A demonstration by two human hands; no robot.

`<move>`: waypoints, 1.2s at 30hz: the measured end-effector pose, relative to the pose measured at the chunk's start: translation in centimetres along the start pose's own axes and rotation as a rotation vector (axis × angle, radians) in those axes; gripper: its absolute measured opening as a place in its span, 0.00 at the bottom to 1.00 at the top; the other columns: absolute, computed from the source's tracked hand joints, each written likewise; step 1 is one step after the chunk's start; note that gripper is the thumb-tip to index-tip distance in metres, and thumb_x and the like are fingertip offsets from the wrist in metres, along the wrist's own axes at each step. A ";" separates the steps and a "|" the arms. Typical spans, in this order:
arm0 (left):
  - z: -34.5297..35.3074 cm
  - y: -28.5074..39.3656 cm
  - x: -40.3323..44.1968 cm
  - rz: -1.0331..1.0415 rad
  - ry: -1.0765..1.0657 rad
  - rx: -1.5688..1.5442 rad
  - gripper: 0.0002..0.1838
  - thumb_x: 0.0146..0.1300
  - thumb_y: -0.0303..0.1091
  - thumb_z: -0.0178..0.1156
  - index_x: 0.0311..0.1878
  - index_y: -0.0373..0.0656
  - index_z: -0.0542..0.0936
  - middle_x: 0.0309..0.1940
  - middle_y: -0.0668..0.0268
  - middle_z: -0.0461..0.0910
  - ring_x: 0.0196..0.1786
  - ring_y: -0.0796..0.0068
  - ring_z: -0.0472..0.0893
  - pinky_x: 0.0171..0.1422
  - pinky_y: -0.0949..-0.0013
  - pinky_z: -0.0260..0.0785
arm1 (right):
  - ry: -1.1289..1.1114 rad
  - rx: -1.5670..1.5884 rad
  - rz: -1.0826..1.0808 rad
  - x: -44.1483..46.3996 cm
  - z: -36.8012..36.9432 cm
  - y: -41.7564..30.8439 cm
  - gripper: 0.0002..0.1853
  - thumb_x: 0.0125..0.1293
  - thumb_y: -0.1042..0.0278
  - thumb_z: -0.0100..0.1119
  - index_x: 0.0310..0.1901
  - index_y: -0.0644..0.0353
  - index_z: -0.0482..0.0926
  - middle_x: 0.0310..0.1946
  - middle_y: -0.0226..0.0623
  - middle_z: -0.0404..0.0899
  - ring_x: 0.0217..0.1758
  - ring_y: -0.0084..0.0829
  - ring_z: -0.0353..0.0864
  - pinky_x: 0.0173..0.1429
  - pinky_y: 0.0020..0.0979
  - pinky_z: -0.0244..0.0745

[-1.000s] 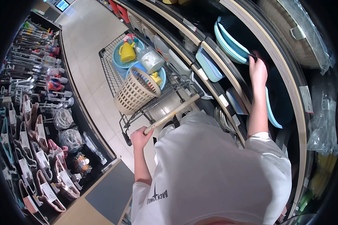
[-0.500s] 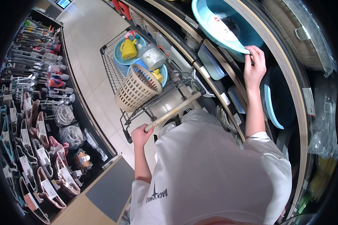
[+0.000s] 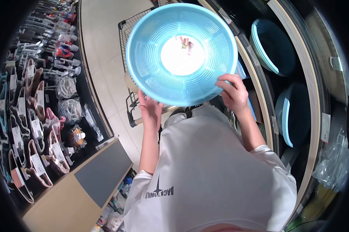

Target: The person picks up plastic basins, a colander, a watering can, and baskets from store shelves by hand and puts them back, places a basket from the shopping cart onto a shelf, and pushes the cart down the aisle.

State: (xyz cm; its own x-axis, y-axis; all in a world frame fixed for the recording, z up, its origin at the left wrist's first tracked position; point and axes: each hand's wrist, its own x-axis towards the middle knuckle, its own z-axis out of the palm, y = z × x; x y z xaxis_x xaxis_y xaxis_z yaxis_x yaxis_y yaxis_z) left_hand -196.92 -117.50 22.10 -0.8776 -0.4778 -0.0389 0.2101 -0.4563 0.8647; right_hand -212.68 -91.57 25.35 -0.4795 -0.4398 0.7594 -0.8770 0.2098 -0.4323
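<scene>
A round light-blue plastic colander [image 3: 145,71], with slotted walls and a bright round label at its base, is held up in front of me, its open side facing me. My left hand [image 3: 150,110] holds the lower left of its rim from below. At the lower right rim, my right hand [image 3: 235,94] grips with bent fingers. Behind the colander stands a shopping cart [image 3: 134,21], mostly covered by it. Part of a beige basket [image 3: 130,82] shows past the colander's left edge.
Blue basins [image 3: 264,50] and stacked blue tubs [image 3: 286,120] sit on the shelf [image 3: 298,50] at right. A rack of hanging kitchen utensils [image 3: 35,50] and packaged goods lines the left side, with the tiled aisle floor [image 3: 105,73] between.
The blue colander has come off the right shelf to in front of me. My left hand has left the cart handle and now holds the rim; my right hand has moved left and down with it.
</scene>
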 end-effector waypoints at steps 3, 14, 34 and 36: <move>-0.1 0.6 -1.5 -0.018 0.075 -0.075 0.52 0.69 0.63 0.64 0.83 0.43 0.52 0.80 0.57 0.61 0.80 0.55 0.63 0.83 0.48 0.57 | -0.094 0.152 0.027 -0.5 0.8 -0.8 0.21 0.44 0.89 0.62 0.44 0.64 0.87 0.50 0.41 0.82 0.45 0.42 0.84 0.49 0.37 0.81; -0.7 0.9 -4.8 -0.048 0.149 -0.128 0.42 0.63 0.30 0.64 0.79 0.34 0.58 0.73 0.54 0.68 0.75 0.57 0.70 0.81 0.54 0.61 | 0.069 0.089 0.259 -0.5 2.8 -0.6 0.35 0.53 0.90 0.73 0.65 0.62 0.76 0.71 0.57 0.65 0.64 0.51 0.82 0.64 0.40 0.83; 0.2 1.9 -4.6 -0.034 0.113 -0.052 0.41 0.63 0.30 0.64 0.77 0.32 0.60 0.72 0.55 0.70 0.73 0.59 0.71 0.79 0.56 0.62 | 0.054 0.024 0.265 -0.3 3.6 -0.3 0.38 0.53 0.79 0.80 0.67 0.60 0.75 0.68 0.60 0.69 0.69 0.58 0.75 0.67 0.46 0.79; 0.2 1.9 -4.5 -0.037 0.112 -0.047 0.41 0.63 0.30 0.64 0.77 0.32 0.60 0.71 0.55 0.70 0.73 0.59 0.71 0.79 0.56 0.62 | 0.057 0.020 0.264 -0.3 3.7 -0.2 0.38 0.53 0.79 0.80 0.67 0.59 0.74 0.68 0.60 0.68 0.69 0.58 0.75 0.67 0.46 0.79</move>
State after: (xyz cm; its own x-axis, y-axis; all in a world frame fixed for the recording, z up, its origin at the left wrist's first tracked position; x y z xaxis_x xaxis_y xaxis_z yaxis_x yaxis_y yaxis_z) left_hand -192.64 -116.05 23.98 -0.8319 -0.5398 -0.1288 0.2005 -0.5089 0.8371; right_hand -212.27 -94.70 23.47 -0.6934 -0.3216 0.6448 -0.7205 0.2929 -0.6286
